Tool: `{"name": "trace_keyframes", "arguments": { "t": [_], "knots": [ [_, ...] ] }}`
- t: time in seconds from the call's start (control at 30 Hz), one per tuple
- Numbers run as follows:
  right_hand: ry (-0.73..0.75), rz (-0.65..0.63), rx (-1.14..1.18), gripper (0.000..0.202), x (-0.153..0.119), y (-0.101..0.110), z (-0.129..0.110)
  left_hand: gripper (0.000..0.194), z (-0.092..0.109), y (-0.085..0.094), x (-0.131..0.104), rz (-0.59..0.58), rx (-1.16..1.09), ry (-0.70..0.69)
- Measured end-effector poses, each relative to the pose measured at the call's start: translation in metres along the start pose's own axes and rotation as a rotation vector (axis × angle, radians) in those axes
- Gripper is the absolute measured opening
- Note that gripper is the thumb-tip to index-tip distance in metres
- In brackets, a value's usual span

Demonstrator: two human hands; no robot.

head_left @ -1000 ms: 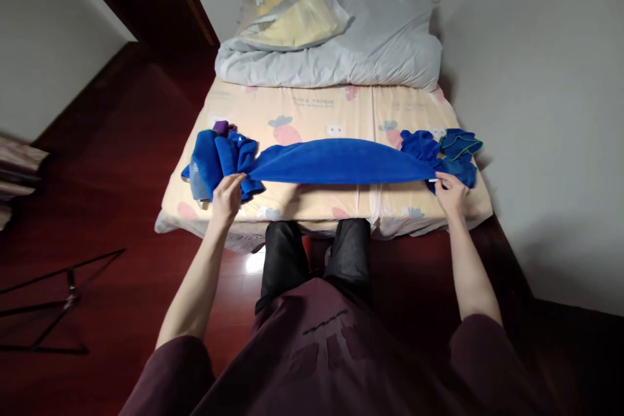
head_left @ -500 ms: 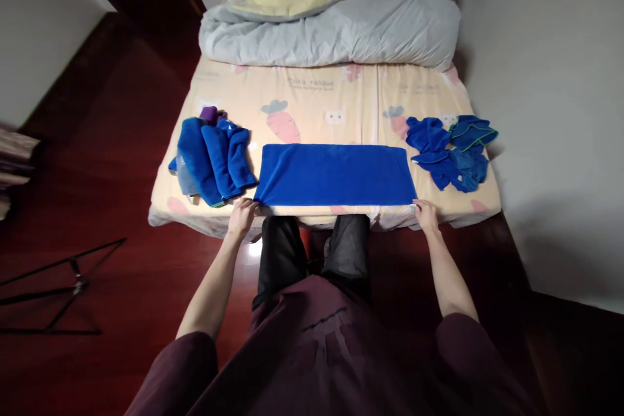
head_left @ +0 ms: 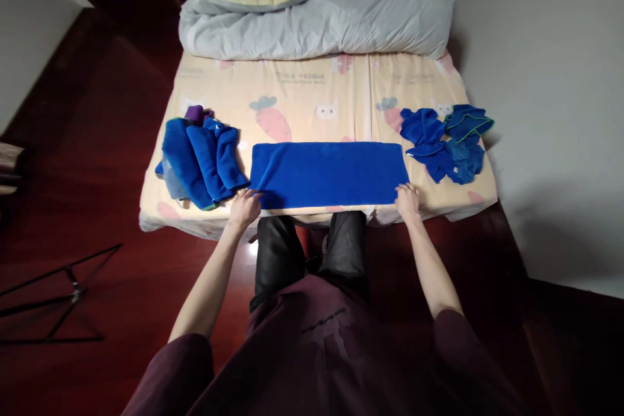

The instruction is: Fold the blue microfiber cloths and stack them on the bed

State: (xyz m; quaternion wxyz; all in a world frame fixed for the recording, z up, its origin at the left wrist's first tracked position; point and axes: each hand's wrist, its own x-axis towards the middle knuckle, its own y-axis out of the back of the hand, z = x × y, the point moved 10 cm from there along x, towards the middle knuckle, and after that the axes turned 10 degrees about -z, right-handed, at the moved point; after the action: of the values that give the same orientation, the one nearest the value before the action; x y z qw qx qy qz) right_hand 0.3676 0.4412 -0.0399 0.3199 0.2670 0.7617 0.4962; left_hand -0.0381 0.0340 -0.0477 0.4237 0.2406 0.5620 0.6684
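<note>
Left hand (head_left: 246, 208), right hand (head_left: 407, 200) — both palm down, well apart

The short-sleeved maroon shirt (head_left: 292, 351) bears dark lettering (head_left: 324, 322) above black trousers (head_left: 276, 253).

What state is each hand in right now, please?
Left hand: at the flat cloth, near left corner; closed or not, cannot be told.
Right hand: at the near right corner; grip also unclear.

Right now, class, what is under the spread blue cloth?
The blue cloth lies on the patterned bedsheet, which shows around its edges; anything directly beneath is covered and cannot be seen.
</note>
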Motion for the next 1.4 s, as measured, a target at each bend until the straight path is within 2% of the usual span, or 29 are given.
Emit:
{"name": "trace_keyframes", "arguments": {
  "t": [0.07,0.13,0.2,0.27,0.33,0.4,0.47,0.57,0.73,0.87,1.03,1.13,1.3,1.4],
  "knots": [
    [0.147,0.058,0.096,0.052,0.013,0.005,-0.063,0.045,0.029,0.015,0.021,0.095,-0.059,-0.046],
    [0.26,0.05,0.157,0.052,0.025,-0.003,-0.13,0.051,0.065,0.02,0.045,0.134,-0.114,-0.112],
    [0.36,0.021,0.178,0.053,0.036,-0.019,-0.195,0.055,0.101,0.013,0.067,0.132,-0.144,-0.175],
    [0.445,-0.02,0.163,0.056,0.042,-0.044,-0.248,0.059,0.128,-0.003,0.085,0.108,-0.147,-0.204],
    [0.484,-0.081,0.144,0.058,0.047,-0.076,-0.279,0.062,0.141,-0.027,0.096,0.072,-0.144,-0.181],
    [0.488,-0.144,0.137,0.058,0.05,-0.108,-0.29,0.063,0.143,-0.052,0.1,0.028,-0.142,-0.139],
    [0.486,-0.166,0.14,0.057,0.052,-0.131,-0.287,0.063,0.139,-0.071,0.099,0.01,-0.144,-0.115],
    [0.504,-0.13,0.148,0.056,0.052,-0.145,-0.277,0.063,0.133,-0.082,0.095,0.035,-0.155,-0.122],
    [0.534,-0.113,0.148,0.058,0.054,-0.145,-0.271,0.062,0.123,-0.078,0.095,0.059,-0.204,-0.118],
    [0.524,-0.115,0.154,0.059,0.062,-0.134,-0.249,0.062,0.094,-0.069,0.094,0.09,-0.272,-0.05],
    [0.416,-0.069,0.18,0.059,0.078,-0.107,-0.18,0.064,0.039,-0.055,0.084,0.167,-0.27,0.085],
    [0.336,-0.014,0.186,0.059,0.087,-0.087,-0.13,0.065,0.017,-0.048,0.078,0.185,-0.257,0.154],
    [0.196,0.059,0.174,0.06,0.096,-0.056,-0.044,0.066,0.009,-0.043,0.075,0.202,-0.235,0.189],
    [0.115,0.101,0.143,0.061,0.099,-0.042,-0.002,0.067,0.006,-0.044,0.076,0.192,-0.25,0.209]
  ]
}}
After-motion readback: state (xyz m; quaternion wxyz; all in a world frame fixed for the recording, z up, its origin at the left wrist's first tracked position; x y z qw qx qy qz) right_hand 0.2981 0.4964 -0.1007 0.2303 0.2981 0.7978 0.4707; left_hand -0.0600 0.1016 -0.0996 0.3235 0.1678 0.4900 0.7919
